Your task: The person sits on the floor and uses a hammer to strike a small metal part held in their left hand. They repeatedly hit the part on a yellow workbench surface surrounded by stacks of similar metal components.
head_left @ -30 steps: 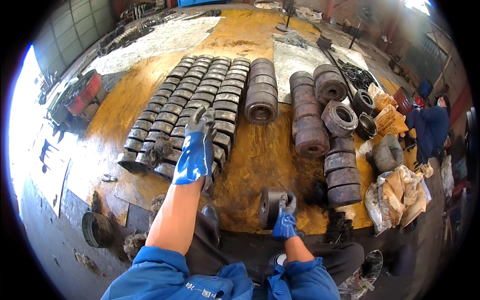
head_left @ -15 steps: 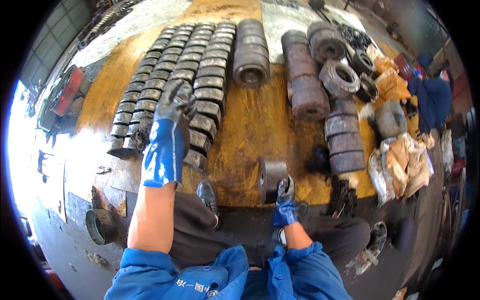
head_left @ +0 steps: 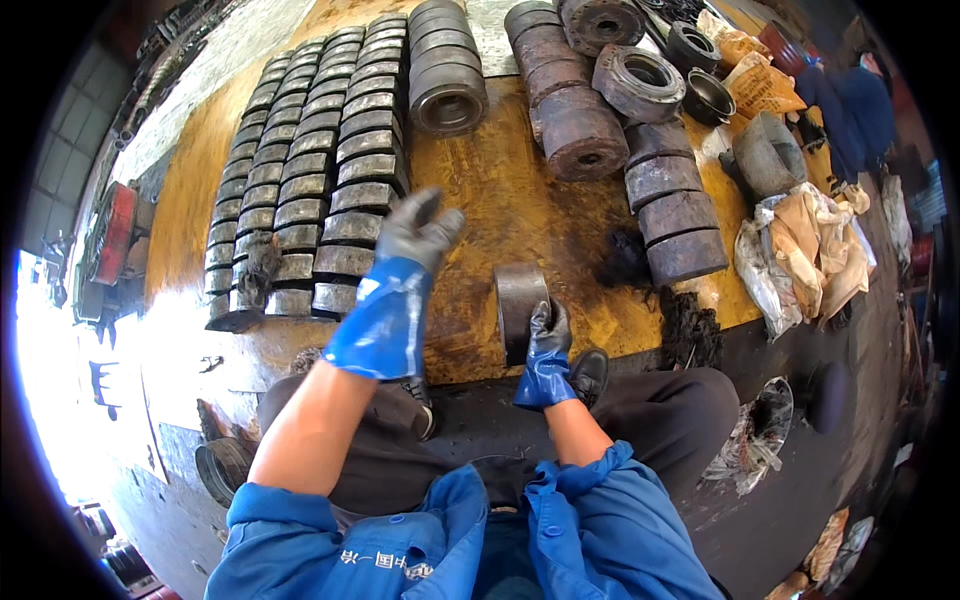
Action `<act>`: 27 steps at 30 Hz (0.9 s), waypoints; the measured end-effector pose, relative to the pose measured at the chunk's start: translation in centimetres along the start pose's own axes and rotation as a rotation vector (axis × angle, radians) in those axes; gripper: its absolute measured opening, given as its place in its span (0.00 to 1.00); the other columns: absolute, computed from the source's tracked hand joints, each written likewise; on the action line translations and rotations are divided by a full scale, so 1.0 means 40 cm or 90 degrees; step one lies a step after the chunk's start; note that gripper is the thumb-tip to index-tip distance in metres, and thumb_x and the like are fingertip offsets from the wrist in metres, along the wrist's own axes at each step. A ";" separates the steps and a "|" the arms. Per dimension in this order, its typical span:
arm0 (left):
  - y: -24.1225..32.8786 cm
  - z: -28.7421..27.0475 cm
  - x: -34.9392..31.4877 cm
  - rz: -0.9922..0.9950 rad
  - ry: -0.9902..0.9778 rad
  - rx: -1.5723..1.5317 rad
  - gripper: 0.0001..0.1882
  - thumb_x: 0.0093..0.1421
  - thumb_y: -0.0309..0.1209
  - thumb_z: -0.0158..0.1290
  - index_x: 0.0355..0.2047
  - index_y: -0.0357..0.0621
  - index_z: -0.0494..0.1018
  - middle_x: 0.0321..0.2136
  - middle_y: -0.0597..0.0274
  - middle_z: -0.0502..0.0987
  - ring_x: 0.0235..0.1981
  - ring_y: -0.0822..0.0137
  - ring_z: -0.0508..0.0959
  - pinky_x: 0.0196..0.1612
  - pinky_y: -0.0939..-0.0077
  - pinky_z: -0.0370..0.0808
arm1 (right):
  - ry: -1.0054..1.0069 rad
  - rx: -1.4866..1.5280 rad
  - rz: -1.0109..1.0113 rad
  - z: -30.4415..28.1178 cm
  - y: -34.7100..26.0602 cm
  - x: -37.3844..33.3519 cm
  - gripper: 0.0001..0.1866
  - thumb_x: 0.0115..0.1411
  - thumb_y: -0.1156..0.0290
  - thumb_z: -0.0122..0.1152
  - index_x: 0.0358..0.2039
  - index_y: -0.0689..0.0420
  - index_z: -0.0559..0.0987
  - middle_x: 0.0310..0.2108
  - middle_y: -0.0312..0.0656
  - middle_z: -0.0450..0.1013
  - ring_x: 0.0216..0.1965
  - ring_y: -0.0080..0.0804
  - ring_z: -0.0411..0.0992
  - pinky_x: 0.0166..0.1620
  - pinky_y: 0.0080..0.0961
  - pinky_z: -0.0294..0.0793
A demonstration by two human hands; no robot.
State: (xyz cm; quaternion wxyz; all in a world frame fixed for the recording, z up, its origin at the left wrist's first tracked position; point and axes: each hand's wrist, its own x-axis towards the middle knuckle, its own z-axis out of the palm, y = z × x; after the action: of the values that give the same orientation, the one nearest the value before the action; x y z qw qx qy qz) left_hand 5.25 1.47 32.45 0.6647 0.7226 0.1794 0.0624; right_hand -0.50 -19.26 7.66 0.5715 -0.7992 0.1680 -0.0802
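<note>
Both my hands wear blue rubber gloves with dark, grimy palms. My left hand (head_left: 418, 232) hangs over the yellow-stained board, just right of the rows of metal rings. Its fingers are spread, somewhat blurred, with nothing in them. Close to the board's near edge, a thick dark metal ring (head_left: 517, 312) stands on its curved side. My right hand (head_left: 548, 330) grips its right side with the fingers bent against it. To the left, several long rows of blackened metal rings (head_left: 357, 177) stand packed tightly together.
Beyond my hands lies a stack of steel cylinders (head_left: 447, 75). Rusty rollers (head_left: 583, 135) and darker rings (head_left: 680, 215) line the right side, near black fibre waste (head_left: 690, 335). Crumpled sacks (head_left: 805, 255) lie at the far right, where another person (head_left: 850, 110) crouches.
My left hand has come back from the rows of rings, toward me and to the right. My right hand stays on the standing ring. The view has shifted.
</note>
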 end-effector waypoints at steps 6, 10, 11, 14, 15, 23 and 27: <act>-0.332 0.050 -0.003 -0.047 -0.090 0.333 0.39 0.58 0.41 0.67 0.62 0.30 0.66 0.53 0.36 0.76 0.50 0.50 0.81 0.49 0.62 0.80 | 0.098 0.110 0.148 0.110 -0.009 0.008 0.24 0.67 0.56 0.61 0.53 0.65 0.76 0.42 0.51 0.80 0.41 0.40 0.79 0.48 0.35 0.77; -0.427 0.009 -0.009 -0.123 -0.097 0.347 0.37 0.58 0.43 0.67 0.61 0.32 0.69 0.49 0.38 0.79 0.50 0.49 0.81 0.50 0.63 0.77 | 0.050 0.044 0.181 0.112 -0.084 -0.028 0.18 0.69 0.59 0.57 0.48 0.63 0.78 0.36 0.40 0.79 0.33 0.30 0.77 0.38 0.23 0.77; -0.474 0.001 0.001 -0.089 -0.103 0.382 0.37 0.57 0.43 0.67 0.61 0.33 0.69 0.47 0.38 0.80 0.49 0.50 0.81 0.49 0.63 0.78 | 0.069 0.111 0.159 0.122 -0.072 -0.029 0.16 0.70 0.60 0.56 0.47 0.61 0.78 0.34 0.38 0.78 0.32 0.26 0.76 0.35 0.20 0.75; -0.492 0.069 0.002 -0.104 -0.142 0.430 0.36 0.57 0.44 0.67 0.60 0.37 0.70 0.45 0.41 0.81 0.47 0.53 0.82 0.50 0.64 0.77 | 0.115 0.274 0.161 0.161 0.057 -0.047 0.14 0.71 0.62 0.54 0.46 0.59 0.78 0.32 0.36 0.77 0.30 0.22 0.74 0.31 0.15 0.72; -0.476 0.088 -0.007 -0.085 -0.160 0.459 0.36 0.57 0.44 0.67 0.61 0.39 0.70 0.45 0.41 0.81 0.47 0.51 0.82 0.51 0.63 0.77 | 0.109 0.325 0.188 0.166 0.079 -0.071 0.14 0.71 0.62 0.54 0.46 0.59 0.78 0.31 0.36 0.77 0.30 0.21 0.74 0.31 0.15 0.71; -0.420 0.118 -0.088 0.003 -0.239 0.598 0.32 0.58 0.47 0.63 0.60 0.47 0.71 0.50 0.42 0.79 0.52 0.43 0.78 0.54 0.55 0.75 | -0.038 0.907 0.499 0.155 0.114 -0.151 0.13 0.71 0.64 0.52 0.46 0.58 0.79 0.30 0.35 0.76 0.29 0.19 0.72 0.29 0.13 0.69; -0.541 0.026 -0.093 -0.027 -0.128 0.425 0.33 0.58 0.50 0.62 0.58 0.43 0.72 0.47 0.39 0.79 0.51 0.43 0.79 0.53 0.52 0.76 | -0.083 1.075 0.560 0.145 0.075 -0.157 0.12 0.72 0.65 0.51 0.46 0.58 0.79 0.29 0.34 0.76 0.28 0.17 0.72 0.29 0.12 0.68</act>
State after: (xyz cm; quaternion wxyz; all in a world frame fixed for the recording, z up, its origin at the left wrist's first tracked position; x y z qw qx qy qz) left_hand -1.68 0.34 11.61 0.4069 0.8989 0.1383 -0.0852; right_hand -5.03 -12.73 3.31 0.9469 0.0095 0.3080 0.0919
